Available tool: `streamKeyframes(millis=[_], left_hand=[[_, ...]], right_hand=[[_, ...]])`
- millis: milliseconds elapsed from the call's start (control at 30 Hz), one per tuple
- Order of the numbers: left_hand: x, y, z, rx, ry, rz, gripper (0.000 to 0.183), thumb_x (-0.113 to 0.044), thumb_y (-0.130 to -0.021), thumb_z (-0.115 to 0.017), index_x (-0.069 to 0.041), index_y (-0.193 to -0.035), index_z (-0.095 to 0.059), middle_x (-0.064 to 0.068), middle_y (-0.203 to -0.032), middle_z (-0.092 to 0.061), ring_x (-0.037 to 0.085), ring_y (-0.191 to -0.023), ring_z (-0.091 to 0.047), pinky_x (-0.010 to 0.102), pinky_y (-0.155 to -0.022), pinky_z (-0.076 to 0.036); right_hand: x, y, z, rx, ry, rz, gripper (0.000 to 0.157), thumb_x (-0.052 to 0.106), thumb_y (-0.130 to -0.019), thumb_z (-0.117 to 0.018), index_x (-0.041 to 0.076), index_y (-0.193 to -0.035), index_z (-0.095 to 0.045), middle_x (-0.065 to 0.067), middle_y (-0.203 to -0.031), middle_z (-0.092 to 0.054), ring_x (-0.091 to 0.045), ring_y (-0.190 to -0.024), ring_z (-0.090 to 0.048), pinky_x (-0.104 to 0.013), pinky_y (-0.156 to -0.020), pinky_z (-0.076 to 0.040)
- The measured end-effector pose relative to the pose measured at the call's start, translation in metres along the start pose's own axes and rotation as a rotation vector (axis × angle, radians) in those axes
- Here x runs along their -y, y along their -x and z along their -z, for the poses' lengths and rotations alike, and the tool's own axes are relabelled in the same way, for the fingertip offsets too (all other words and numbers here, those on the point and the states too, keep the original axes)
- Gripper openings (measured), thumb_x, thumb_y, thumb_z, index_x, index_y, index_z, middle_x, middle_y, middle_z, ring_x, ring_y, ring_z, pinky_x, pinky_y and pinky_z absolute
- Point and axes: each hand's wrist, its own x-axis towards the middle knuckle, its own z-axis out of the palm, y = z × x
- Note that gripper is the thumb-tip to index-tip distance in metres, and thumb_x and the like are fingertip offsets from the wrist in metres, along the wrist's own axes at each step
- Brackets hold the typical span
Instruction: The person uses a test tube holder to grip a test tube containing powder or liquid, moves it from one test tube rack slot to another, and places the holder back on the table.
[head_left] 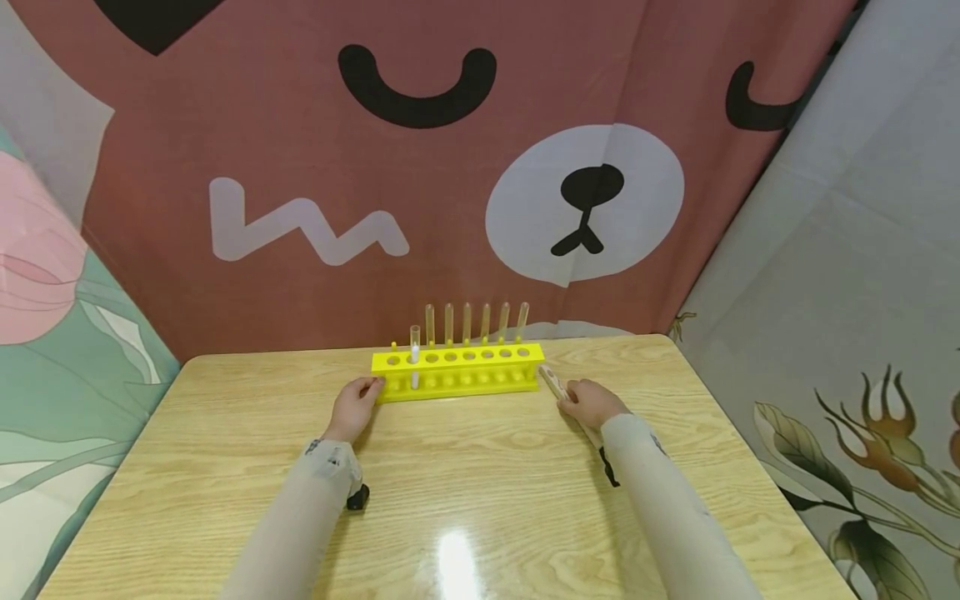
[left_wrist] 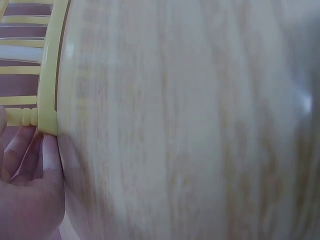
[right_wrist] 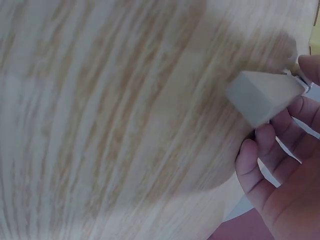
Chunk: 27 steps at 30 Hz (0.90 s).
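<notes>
A yellow test tube rack [head_left: 457, 358] stands at the far side of the table. My left hand [head_left: 354, 410] grips its left end; in the left wrist view the fingertips [left_wrist: 50, 147] meet the rack's lower corner [left_wrist: 47, 120]. One upright test tube [head_left: 415, 354] with white contents sits in a hole near that end. Several clear test tubes [head_left: 467, 321] stand upside down on the rear pegs. My right hand [head_left: 592, 404] holds a wooden test tube clamp [head_left: 553, 382], its tip near the rack's right end. The clamp's blocky end [right_wrist: 257, 97] shows in the right wrist view.
The wood-grain table [head_left: 450, 467] ends just behind the rack, where a reddish curtain [head_left: 300, 292] with a bear face hangs. Patterned cloths hang on the left [head_left: 67, 375] and right [head_left: 840, 333]. A bare peg [head_left: 393, 346] stands at the rack's rear left.
</notes>
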Motion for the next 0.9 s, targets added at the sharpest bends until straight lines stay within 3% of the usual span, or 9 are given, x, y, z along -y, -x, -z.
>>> streamKeyframes(millis=[900], left_hand=[[0.0006,0.0013,-0.0012,-0.023,0.007,0.007,0.05,-0.032,-0.11,-0.046,0.008,-0.139,-0.053,0.028,-0.146,-0.047,0.044,-0.14,-0.039,0.056,-0.117,-0.03]], right_hand=[[-0.0067,0.0037,-0.0017,-0.122,-0.18,-0.124,0.028,0.026,-0.1,-0.055,0.009,-0.078,-0.051,-0.006,-0.069,-0.047,-0.02,-0.061,-0.044,-0.03,-0.055,-0.037]])
